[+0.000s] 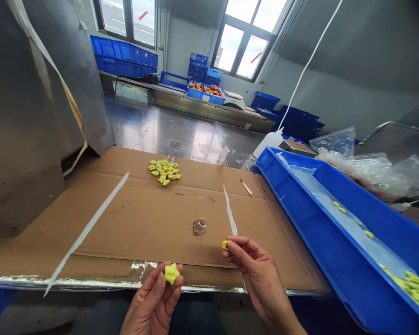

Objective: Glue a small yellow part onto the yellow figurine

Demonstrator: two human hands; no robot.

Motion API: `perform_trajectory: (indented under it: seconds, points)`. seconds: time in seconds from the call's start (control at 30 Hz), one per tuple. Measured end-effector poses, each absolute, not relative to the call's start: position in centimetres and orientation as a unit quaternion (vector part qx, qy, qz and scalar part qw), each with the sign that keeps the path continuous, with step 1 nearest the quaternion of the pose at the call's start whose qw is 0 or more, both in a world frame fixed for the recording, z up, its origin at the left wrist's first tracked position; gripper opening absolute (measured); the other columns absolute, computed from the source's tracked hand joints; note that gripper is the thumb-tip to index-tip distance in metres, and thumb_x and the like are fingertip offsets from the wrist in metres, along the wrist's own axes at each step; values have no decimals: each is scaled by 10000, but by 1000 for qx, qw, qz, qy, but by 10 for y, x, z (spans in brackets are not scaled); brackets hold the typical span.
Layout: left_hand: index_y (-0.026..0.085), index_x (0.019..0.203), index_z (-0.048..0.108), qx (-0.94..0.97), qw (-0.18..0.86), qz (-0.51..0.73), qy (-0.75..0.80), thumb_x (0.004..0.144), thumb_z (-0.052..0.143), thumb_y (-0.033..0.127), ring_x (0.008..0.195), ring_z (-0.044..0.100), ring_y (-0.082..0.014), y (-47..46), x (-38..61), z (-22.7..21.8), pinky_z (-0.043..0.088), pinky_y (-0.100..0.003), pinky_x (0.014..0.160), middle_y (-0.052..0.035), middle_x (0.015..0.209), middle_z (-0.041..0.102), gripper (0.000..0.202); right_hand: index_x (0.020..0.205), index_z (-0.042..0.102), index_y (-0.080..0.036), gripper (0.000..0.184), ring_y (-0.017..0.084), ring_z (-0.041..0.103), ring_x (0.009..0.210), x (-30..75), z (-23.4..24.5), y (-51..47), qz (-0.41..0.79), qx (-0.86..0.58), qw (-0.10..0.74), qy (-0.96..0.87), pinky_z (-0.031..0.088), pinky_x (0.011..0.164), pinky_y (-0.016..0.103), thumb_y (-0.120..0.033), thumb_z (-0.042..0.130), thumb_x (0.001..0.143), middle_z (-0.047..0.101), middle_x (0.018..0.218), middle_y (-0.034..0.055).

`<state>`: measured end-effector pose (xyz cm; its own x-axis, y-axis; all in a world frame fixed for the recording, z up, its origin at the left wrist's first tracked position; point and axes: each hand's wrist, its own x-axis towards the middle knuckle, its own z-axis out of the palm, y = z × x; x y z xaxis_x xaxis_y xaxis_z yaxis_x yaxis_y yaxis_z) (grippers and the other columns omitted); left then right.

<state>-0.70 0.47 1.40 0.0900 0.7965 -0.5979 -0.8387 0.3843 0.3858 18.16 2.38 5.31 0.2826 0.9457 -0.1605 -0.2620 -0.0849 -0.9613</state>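
Observation:
My left hand [155, 300] holds a small yellow star-shaped piece [172, 273] between thumb and fingers, low at the front edge of the cardboard. My right hand [256, 272] pinches a tiny yellow piece [225, 244] at its fingertips, just right of the star. A small clear glass cup [199, 226] stands on the cardboard sheet [143, 223] a little beyond both hands. A pile of yellow-green and orange pieces [165, 171] lies at the far side of the cardboard.
A long blue tray [338, 260] with several yellow pieces runs along the right. Clear plastic bags [366, 165] and a white squeeze bottle [268, 142] sit behind it. A grey metal machine [31, 116] stands left. Blue crates [124, 56] line the far bench.

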Motion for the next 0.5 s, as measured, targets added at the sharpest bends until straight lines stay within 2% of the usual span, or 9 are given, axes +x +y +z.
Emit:
perform_trajectory:
  seconds: [0.2, 0.33, 0.43, 0.5]
  points:
    - [170, 784, 753, -27, 742, 556, 373, 851, 424, -66, 673, 721, -148, 4, -8, 17, 581, -189, 610, -115, 840, 771, 411, 806, 737, -181, 286, 127, 606, 680, 182, 49, 24, 501, -545, 589, -324, 483, 679, 180, -342, 866, 608, 680, 723, 20]
    - [177, 769, 760, -27, 740, 559, 374, 853, 412, -65, 667, 720, -150, 3, -8, 16, 579, -187, 608, -111, 840, 772, 433, 765, 740, -172, 261, 120, 587, 620, 179, 52, 27, 493, -547, 586, -338, 472, 631, 185, -324, 873, 599, 670, 663, 22]
    - [197, 779, 769, -32, 749, 553, 362, 769, 580, -62, 685, 722, -162, 1, -11, 10, 578, -180, 629, -84, 844, 776, 321, 747, 732, -153, 242, 98, 558, 561, 179, 55, 31, 532, -513, 585, -333, 447, 565, 169, -315, 865, 625, 644, 627, 17]
    - [214, 795, 772, -42, 761, 542, 354, 617, 775, 0, 697, 722, -176, 1, -13, 5, 576, -175, 649, -70, 853, 777, 279, 746, 725, -135, 247, 73, 526, 524, 180, 56, 33, 586, -469, 586, -304, 417, 513, 146, -298, 869, 629, 612, 617, 6]
